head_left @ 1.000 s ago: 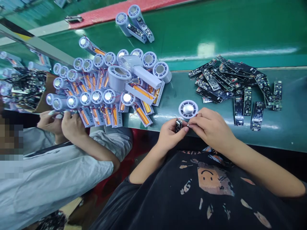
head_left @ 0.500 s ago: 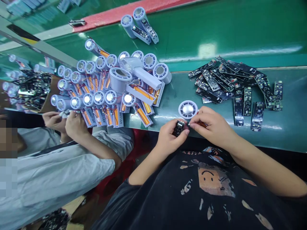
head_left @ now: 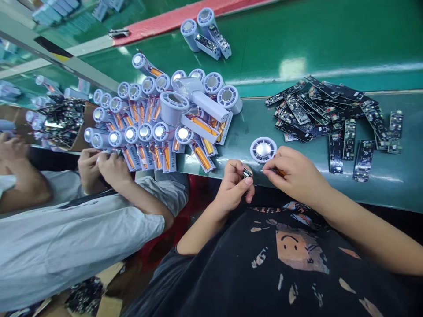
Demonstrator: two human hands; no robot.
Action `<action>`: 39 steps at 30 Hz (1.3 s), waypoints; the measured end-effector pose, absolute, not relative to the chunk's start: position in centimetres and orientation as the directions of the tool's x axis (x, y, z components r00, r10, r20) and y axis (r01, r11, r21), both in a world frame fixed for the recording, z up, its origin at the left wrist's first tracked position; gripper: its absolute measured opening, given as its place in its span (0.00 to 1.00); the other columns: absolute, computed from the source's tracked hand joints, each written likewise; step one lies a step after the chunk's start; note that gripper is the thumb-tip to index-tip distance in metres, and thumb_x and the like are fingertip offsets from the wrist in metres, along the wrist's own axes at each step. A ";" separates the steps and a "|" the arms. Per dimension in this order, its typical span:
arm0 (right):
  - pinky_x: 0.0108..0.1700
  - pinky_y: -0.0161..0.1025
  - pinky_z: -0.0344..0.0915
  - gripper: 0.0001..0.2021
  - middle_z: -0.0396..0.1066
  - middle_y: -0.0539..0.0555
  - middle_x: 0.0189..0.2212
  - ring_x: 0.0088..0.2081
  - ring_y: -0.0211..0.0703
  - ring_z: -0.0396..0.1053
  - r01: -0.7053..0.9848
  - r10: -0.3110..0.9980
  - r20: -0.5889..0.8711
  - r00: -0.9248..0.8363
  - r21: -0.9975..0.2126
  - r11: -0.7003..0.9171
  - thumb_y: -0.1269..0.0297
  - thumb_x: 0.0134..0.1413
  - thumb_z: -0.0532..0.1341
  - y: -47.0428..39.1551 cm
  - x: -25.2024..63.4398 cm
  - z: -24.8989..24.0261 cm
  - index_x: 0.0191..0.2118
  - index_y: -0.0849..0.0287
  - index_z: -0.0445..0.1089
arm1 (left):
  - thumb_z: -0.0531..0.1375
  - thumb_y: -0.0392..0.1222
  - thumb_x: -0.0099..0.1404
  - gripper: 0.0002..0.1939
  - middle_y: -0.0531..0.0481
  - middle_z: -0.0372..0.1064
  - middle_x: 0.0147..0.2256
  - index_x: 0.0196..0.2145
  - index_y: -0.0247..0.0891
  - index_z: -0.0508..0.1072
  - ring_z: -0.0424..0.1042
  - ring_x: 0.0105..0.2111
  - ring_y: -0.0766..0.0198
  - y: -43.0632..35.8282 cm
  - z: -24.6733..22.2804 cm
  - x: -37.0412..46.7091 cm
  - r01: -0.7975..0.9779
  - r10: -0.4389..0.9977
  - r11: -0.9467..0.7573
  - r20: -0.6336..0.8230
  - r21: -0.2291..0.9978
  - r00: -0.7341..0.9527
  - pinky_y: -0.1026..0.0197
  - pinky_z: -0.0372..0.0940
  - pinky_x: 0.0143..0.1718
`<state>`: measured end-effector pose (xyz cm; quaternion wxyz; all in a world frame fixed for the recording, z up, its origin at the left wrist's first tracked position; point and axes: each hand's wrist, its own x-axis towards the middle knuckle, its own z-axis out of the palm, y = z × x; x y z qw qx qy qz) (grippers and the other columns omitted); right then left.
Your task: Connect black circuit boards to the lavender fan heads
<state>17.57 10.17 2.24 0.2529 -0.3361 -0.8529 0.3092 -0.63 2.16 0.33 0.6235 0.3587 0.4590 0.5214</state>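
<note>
My left hand (head_left: 235,187) is closed around a small black circuit board (head_left: 246,172), most of it hidden by the fingers and seen nearly edge-on. Just to its right, my right hand (head_left: 295,171) pinches a tiny pale wire connector (head_left: 262,170) between thumb and forefinger. A lilac handheld fan (head_left: 263,150) with a round silver centre lies at the bench edge, its handle mostly covered by my right hand. A bit of orange battery (head_left: 280,172) shows under those fingers. Board and connector are apart.
Many lilac fans with orange batteries (head_left: 202,157) crowd the bench on the left. A heap of circuit boards (head_left: 317,110) lies to the right. Two fans (head_left: 211,33) stand on the green surface behind. A co-worker's hands (head_left: 105,167) work at the left, near a carton (head_left: 86,127).
My left hand has turned the circuit board more edge-on and drawn slightly away from the connector. My right hand keeps its pinch. The whole view has shifted a little.
</note>
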 end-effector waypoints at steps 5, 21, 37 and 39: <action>0.35 0.38 0.56 0.08 0.65 0.51 0.29 0.32 0.41 0.63 0.432 0.736 0.225 -0.638 -0.687 0.584 0.69 0.61 0.60 10.0 17.3 2.3 0.31 0.58 0.74 | 0.61 0.64 0.66 0.23 0.56 0.71 0.30 0.42 0.41 0.63 0.72 0.19 0.71 2.3 -0.2 0.1 -0.168 0.992 0.121 -0.127 0.978 -0.023 0.67 0.66 0.20; 0.35 0.44 0.51 0.14 0.65 0.54 0.26 0.32 0.46 0.60 0.564 0.654 0.378 -0.656 -0.330 0.757 0.72 0.64 0.55 8.8 16.2 2.2 0.26 0.58 0.68 | 0.55 0.54 0.73 0.18 0.52 0.74 0.28 0.47 0.36 0.72 0.74 0.20 0.70 2.3 0.7 -0.3 0.254 0.987 0.159 -0.150 0.954 -0.056 0.70 0.67 0.20; 0.38 0.43 0.57 0.14 0.69 0.55 0.30 0.34 0.46 0.65 0.491 0.671 0.347 -0.656 -0.479 0.728 0.67 0.67 0.56 9.6 17.4 1.4 0.29 0.61 0.72 | 0.63 0.61 0.66 0.24 0.54 0.73 0.22 0.43 0.34 0.73 0.74 0.20 0.69 2.9 0.4 0.8 -0.005 0.973 0.225 -0.225 0.974 -0.057 0.70 0.67 0.18; 0.38 0.42 0.58 0.12 0.69 0.55 0.30 0.35 0.46 0.66 0.476 0.676 0.332 -0.658 -0.512 0.715 0.67 0.67 0.57 9.7 17.7 1.7 0.31 0.60 0.74 | 0.64 0.61 0.65 0.24 0.55 0.73 0.23 0.42 0.35 0.72 0.75 0.20 0.68 3.1 0.4 0.7 -0.078 0.971 0.234 -0.237 0.969 -0.029 0.70 0.67 0.18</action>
